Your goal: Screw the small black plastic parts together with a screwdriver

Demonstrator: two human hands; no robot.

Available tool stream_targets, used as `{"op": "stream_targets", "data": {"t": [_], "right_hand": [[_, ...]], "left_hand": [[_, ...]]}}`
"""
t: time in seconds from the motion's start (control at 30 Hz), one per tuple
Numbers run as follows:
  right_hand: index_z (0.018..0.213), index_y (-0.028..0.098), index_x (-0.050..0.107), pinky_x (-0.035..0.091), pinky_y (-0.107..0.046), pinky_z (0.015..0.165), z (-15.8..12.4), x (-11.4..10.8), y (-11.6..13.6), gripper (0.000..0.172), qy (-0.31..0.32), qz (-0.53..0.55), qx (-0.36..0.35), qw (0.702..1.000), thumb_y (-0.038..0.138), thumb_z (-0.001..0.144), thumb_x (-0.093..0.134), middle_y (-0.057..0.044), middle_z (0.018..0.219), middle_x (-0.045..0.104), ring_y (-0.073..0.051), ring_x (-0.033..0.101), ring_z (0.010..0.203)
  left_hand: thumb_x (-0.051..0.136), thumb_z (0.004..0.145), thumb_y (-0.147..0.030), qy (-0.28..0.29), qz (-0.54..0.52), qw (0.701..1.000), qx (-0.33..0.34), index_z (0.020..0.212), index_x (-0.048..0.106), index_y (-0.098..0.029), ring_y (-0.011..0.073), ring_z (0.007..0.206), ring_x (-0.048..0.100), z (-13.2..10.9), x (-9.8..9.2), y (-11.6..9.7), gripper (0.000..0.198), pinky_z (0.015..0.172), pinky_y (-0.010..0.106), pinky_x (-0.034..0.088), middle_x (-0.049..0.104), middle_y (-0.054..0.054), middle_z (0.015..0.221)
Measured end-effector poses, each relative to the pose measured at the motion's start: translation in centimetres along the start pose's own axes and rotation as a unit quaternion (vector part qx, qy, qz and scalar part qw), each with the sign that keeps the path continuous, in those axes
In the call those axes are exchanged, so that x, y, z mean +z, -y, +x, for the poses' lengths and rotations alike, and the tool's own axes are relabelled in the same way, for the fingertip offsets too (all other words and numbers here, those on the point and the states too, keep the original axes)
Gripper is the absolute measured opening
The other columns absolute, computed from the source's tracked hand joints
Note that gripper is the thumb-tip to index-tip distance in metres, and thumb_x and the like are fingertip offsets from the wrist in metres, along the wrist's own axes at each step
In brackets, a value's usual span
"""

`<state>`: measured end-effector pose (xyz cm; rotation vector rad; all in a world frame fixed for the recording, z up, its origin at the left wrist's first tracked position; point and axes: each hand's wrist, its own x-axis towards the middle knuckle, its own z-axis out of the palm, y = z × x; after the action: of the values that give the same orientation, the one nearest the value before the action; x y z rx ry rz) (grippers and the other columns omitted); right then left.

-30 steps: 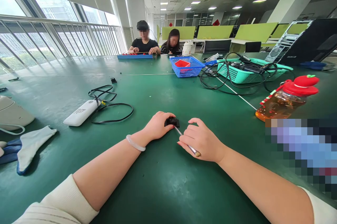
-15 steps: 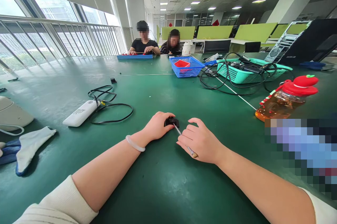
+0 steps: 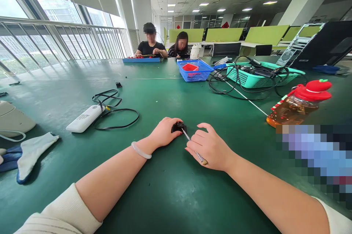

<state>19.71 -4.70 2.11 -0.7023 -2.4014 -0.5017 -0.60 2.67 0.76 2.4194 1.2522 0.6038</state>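
Note:
Between thumb and fingers, my left hand (image 3: 165, 131) grips a small black block-shaped part (image 3: 179, 127), keeping it on the green table (image 3: 154, 197). Its exact kind is too small to make out, and my fingers cover its left side. My right hand (image 3: 207, 147) is closed around a slim metal tool (image 3: 187, 135) that slants down to the left. The tool's thin tip meets the near edge of the black part. A tan, brush-like end sticks out below my right palm.
Left lie a white power bank (image 3: 84, 118) with a black cord (image 3: 129, 109) and a white-and-blue glove (image 3: 35, 153). A red-capped bottle (image 3: 297, 107) stands right. Farther back are a blue basket (image 3: 196, 74), a teal basket (image 3: 257, 82) with cables, and two people seated.
The tool's tip has shifted very slightly on the black part. Both my hands stay almost where they were. Across the table, one person's hand and the other's head have moved a little.

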Motion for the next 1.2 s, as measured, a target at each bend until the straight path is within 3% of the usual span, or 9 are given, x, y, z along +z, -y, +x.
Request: {"op": "stream_targets", "data": {"t": [0.17,0.3,0.37,0.43,0.53,0.63,0.8,1.07,1.2], "right_hand": [[0.074,0.021,0.058,0.038,-0.04,0.094,-0.3,0.2,-0.5,0.016,-0.036,0.124,0.097,0.987,0.018,0.089,0.055,0.002,0.066,0.061,-0.013,0.051,0.062],[0.07,0.023,0.058,0.043,-0.037,0.084,-0.5,0.3,-1.1,0.019,-0.065,0.217,0.214,0.95,0.022,0.089,0.055,0.002,0.064,0.063,-0.014,0.054,0.062],[0.069,0.023,0.061,0.045,-0.033,0.071,-0.6,0.4,-1.5,0.021,-0.08,0.265,0.306,0.911,0.03,0.088,0.058,0.0,0.064,0.063,-0.016,0.056,0.063],[0.068,0.022,0.063,0.042,-0.03,0.056,-0.6,0.5,-1.9,0.026,-0.083,0.328,0.402,0.851,0.042,0.085,0.061,-0.001,0.062,0.061,-0.016,0.053,0.058],[0.068,0.02,0.065,0.035,-0.027,0.048,-0.7,0.9,-2.6,0.037,-0.079,0.411,0.491,0.764,0.057,0.076,0.067,0.0,0.056,0.055,-0.013,0.047,0.051],[0.07,0.019,0.069,0.038,-0.028,0.052,-0.8,1.3,-3.1,0.041,-0.086,0.446,0.52,0.724,0.06,0.068,0.073,0.0,0.058,0.057,-0.014,0.051,0.055],[0.073,0.019,0.071,0.042,-0.03,0.06,-1.1,1.7,-3.4,0.043,-0.109,0.489,0.532,0.682,0.061,0.065,0.077,0.0,0.057,0.057,-0.015,0.053,0.059],[0.083,0.02,0.075,0.044,-0.035,0.07,-1.1,2.0,-3.5,0.047,-0.147,0.519,0.546,0.641,0.06,0.059,0.082,0.0,0.062,0.059,-0.016,0.052,0.062],[0.088,0.02,0.076,0.045,-0.039,0.077,-1.2,2.0,-3.5,0.049,-0.153,0.529,0.547,0.63,0.064,0.065,0.076,-0.002,0.068,0.061,-0.017,0.053,0.068]], "left_hand": [[0.066,0.082,-0.03,0.006,-0.006,1.0,-0.011,0.119,0.061,-0.025,0.0266,0.114,0.057,0.0,0.0,-0.1,0.037,0.101,0.042,0.047,0.069,0.005,0.117],[0.065,0.083,-0.032,0.006,-0.01,1.0,-0.012,0.119,0.061,-0.026,0.0263,0.114,0.057,-0.1,0.0,-0.1,0.037,0.101,0.042,0.047,0.068,0.005,0.116],[0.065,0.082,-0.031,0.008,-0.013,1.0,-0.014,0.119,0.061,-0.026,0.0264,0.115,0.057,-0.1,-0.1,-0.1,0.037,0.102,0.042,0.046,0.068,0.005,0.116],[0.065,0.082,-0.031,0.011,-0.015,1.0,-0.018,0.119,0.061,-0.026,0.0265,0.115,0.056,-0.1,-0.1,-0.2,0.037,0.102,0.042,0.047,0.068,0.006,0.116],[0.064,0.082,-0.031,0.016,-0.014,0.999,-0.026,0.119,0.061,-0.026,0.0267,0.115,0.056,-0.1,-0.3,-0.3,0.037,0.102,0.042,0.047,0.067,0.006,0.116],[0.064,0.082,-0.031,0.02,-0.013,0.999,-0.029,0.119,0.061,-0.026,0.0268,0.115,0.056,-0.1,-0.3,-0.3,0.037,0.101,0.043,0.047,0.067,0.006,0.114],[0.064,0.082,-0.031,0.02,-0.013,0.999,-0.028,0.117,0.061,-0.025,0.0272,0.113,0.056,0.0,-0.2,-0.2,0.036,0.1,0.043,0.047,0.067,0.006,0.113],[0.063,0.081,-0.03,0.028,-0.011,0.999,-0.013,0.114,0.062,-0.026,0.0266,0.107,0.058,-0.1,-0.4,-0.4,0.033,0.097,0.043,0.048,0.069,0.005,0.11],[0.063,0.081,-0.03,0.028,-0.01,1.0,-0.008,0.113,0.062,-0.026,0.0268,0.106,0.058,-0.1,-0.4,-0.4,0.032,0.095,0.043,0.048,0.069,0.004,0.11]]}}
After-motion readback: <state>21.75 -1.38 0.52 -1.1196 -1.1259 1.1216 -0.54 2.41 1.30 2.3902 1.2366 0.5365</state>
